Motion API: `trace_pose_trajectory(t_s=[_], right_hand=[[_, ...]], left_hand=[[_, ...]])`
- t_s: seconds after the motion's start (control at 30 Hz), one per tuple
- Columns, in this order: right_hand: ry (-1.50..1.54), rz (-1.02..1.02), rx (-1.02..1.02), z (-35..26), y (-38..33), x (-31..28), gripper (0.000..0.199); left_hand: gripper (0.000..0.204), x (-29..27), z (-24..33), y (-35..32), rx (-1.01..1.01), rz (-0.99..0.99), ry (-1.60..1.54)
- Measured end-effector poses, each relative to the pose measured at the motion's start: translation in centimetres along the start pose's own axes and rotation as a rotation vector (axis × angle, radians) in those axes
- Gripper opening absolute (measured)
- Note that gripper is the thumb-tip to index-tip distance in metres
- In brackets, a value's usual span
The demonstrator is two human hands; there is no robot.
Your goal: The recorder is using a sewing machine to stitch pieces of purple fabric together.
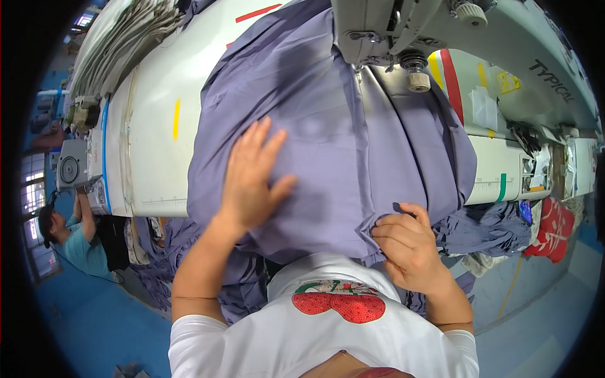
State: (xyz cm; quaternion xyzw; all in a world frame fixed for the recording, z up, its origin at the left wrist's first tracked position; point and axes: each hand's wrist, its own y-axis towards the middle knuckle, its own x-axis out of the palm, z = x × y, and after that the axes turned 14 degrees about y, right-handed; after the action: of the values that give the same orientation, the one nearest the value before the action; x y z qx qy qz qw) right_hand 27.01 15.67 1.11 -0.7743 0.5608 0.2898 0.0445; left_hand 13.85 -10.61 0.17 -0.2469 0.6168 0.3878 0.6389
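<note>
A large piece of purple-grey fabric [309,145] spreads over the sewing machine bed and hangs off the near edge. A seam runs up it to the presser foot [359,70] of the sewing machine [435,25]. My left hand [251,173] lies on the cloth left of the seam, fingers stretched and spread. At the near edge, right of the seam, my right hand [406,242] is closed on a gathered part of the fabric, thumb and fingers bent together. The needle itself is too small to make out.
Stacked fabric pieces [123,44] lie at the far left of the white table [157,157]. More purple-grey cloth [485,227] hangs at the right, beside a red patterned bundle [551,230]. At far left, a person in a teal shirt [88,249] works at another machine.
</note>
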Motion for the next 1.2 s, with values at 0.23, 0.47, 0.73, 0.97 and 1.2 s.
trace_pose_trajectory(t_s=[0.23,0.47,0.73,0.97,1.2], right_hand=[[-0.068,-0.013,-0.050,-0.1,0.6,2.0,0.015],[-0.142,-0.020,-0.009,-0.6,0.0,0.8,0.013],[-0.139,0.007,-0.004,0.7,1.1,-0.2,0.012],[-0.168,0.011,-0.021,2.2,3.1,-1.1,0.012],[-0.178,0.061,-0.040,3.2,4.5,-1.8,0.014]], left_hand=[[0.043,1.2,-0.6,3.9,0.093,0.102,0.048],[0.041,3.2,3.7,7.7,0.610,0.177,0.002],[0.047,3.8,3.1,6.2,0.544,0.033,-0.187],[0.056,1.9,3.3,8.5,0.528,0.045,-0.102],[0.057,2.2,3.2,8.2,0.480,-0.052,-0.169]])
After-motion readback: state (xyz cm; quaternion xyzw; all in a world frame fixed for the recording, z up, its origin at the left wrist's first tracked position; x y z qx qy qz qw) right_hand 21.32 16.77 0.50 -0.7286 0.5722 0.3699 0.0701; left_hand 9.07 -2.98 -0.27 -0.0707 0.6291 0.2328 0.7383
